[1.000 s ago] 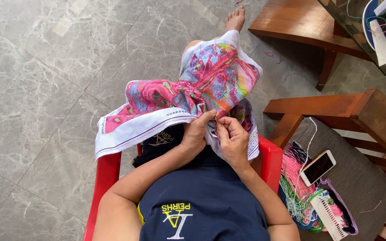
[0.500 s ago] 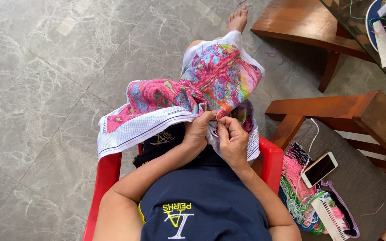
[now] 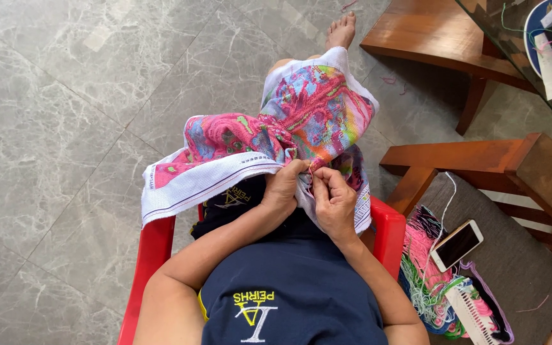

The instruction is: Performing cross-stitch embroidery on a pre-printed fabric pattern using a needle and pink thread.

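Two bare hands meet at the lap of a seated person, seen from above, and both work on a multicoloured cross-stitch cloth (image 3: 301, 121). Left hand (image 3: 283, 186): fingers curled and clenched on a bunched fold of the cloth, gripping it from the near edge. Right hand (image 3: 333, 201): just beside the left, almost touching it, fingertips pinched together against the cloth's white border; whether a needle sits between them is too small to tell. Beyond both hands the cloth spreads away over the person's knee, its pink, blue and green stitched field uppermost, while a white unstitched margin with a thin dark stripe (image 3: 206, 185) hangs out to the far side of the left hand. Under the forearms lies a dark blue shirt (image 3: 289, 294), and a red plastic chair (image 3: 388, 230) shows on either side of the hands. Out past the right hand, well apart from it, a smartphone (image 3: 456, 245) lies face up on a grey cushion (image 3: 519, 262), with a tangle of coloured threads (image 3: 429, 281) near it and a white cord running over the cushion. Farther beyond the right hand stands a wooden chair frame (image 3: 480, 160); a bare foot (image 3: 341, 30) rests on the grey marble floor (image 3: 65, 115) beyond the cloth
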